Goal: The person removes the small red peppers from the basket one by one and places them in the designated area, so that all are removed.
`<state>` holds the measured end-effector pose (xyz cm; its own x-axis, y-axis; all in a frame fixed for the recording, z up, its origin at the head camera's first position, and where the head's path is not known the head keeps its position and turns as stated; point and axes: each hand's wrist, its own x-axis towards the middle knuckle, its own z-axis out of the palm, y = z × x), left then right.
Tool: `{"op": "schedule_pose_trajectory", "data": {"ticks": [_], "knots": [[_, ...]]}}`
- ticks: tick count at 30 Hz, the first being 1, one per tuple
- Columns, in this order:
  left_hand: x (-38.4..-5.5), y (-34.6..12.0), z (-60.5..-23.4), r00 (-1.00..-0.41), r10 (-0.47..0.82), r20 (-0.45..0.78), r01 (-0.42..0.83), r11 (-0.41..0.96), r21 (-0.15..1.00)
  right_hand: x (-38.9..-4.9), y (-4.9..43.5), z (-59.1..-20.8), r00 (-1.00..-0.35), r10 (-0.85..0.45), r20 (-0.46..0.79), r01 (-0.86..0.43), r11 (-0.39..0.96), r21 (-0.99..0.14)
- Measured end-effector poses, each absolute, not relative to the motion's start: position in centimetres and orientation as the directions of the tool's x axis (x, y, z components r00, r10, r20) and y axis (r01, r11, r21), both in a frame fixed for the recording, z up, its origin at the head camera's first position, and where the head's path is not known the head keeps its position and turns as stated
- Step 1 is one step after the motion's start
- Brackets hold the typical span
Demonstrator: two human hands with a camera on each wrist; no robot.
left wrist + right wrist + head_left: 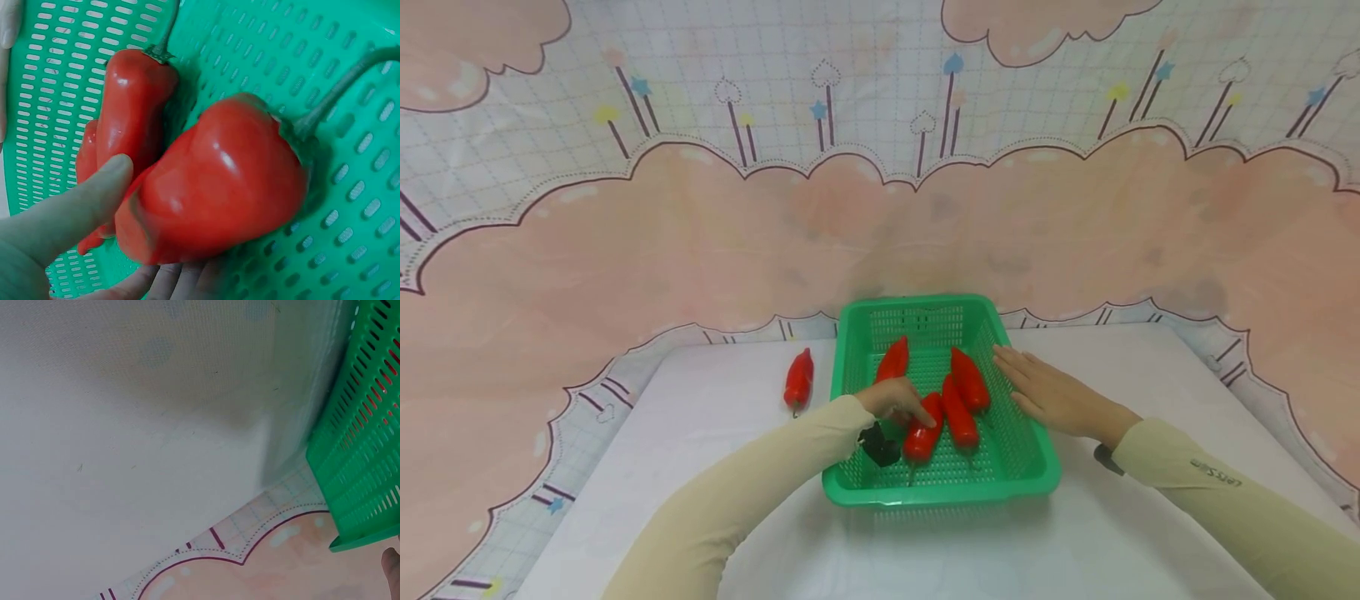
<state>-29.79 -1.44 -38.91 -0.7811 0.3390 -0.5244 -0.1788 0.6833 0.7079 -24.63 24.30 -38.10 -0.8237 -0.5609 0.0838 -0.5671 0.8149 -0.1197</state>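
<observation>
Head view: left hand (895, 397) grips a glossy, bulging pepper (922, 445); right hand (1058, 395) lies straight-fingered at the perforated basket (940, 497).

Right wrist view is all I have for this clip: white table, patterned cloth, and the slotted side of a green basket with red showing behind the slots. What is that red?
Observer: Red peppers; the head view shows at least four in the green basket.
Reviewer: And where is the left hand?
Observer: The left hand is inside the basket, its thumb and fingers around the tip end of one pepper.
Reviewer: Is any pepper outside?
Observer: Yes, a lone pepper lies on the white table, to the left of the basket in the head view.
</observation>
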Motion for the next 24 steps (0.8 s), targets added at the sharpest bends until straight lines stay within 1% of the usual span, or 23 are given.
{"op": "schedule_pose_trajectory", "data": {"ticks": [3,5,9,12,15,18,20,21,23,24], "knots": [[-29.9,-1.4,-39.0,-0.782,0.334,-0.527,-0.186,0.682,0.708,-24.6,24.3,-38.1,-0.817,-0.567,0.1,-0.576,0.809,-0.12],[-30.7,-1.4,-39.8,-0.775,0.34,-0.533,-0.179,0.69,0.701,-24.6,24.3,-38.1,-0.817,-0.567,0.103,-0.576,0.808,-0.124],[-34.6,-1.5,-44.5,-0.746,0.366,-0.556,-0.18,0.693,0.698,-24.7,24.3,-38.2,-0.82,-0.564,0.1,-0.573,0.811,-0.122],[-37.7,-1.6,-48.3,-0.727,0.359,-0.586,-0.218,0.689,0.691,-24.8,24.3,-38.3,-0.818,-0.566,0.097,-0.574,0.811,-0.112],[-39.2,-1.6,-50.4,-0.722,0.322,-0.613,-0.263,0.691,0.673,-24.9,24.4,-38.3,-0.82,-0.566,0.092,-0.573,0.812,-0.112],[-39.5,-1.7,-50.4,-0.685,0.316,-0.657,-0.313,0.686,0.657,-24.9,24.4,-38.3,-0.821,-0.565,0.088,-0.571,0.813,-0.113],[-38.8,-1.6,-49.1,-0.66,0.316,-0.682,-0.341,0.683,0.646,-24.9,24.4,-38.4,-0.821,-0.564,0.086,-0.57,0.814,-0.11],[-38.7,-1.7,-48.8,-0.641,0.337,-0.689,-0.332,0.688,0.645,-24.9,24.4,-38.4,-0.821,-0.564,0.087,-0.571,0.814,-0.11],[-37.0,-1.6,-46.5,-0.634,0.336,-0.696,-0.336,0.691,0.64,-24.9,24.4,-38.4,-0.821,-0.565,0.085,-0.571,0.814,-0.109],[-35.7,-1.5,-45.0,-0.64,0.324,-0.697,-0.34,0.693,0.635,-24.8,24.4,-38.4,-0.819,-0.567,0.087,-0.573,0.812,-0.108]]}}
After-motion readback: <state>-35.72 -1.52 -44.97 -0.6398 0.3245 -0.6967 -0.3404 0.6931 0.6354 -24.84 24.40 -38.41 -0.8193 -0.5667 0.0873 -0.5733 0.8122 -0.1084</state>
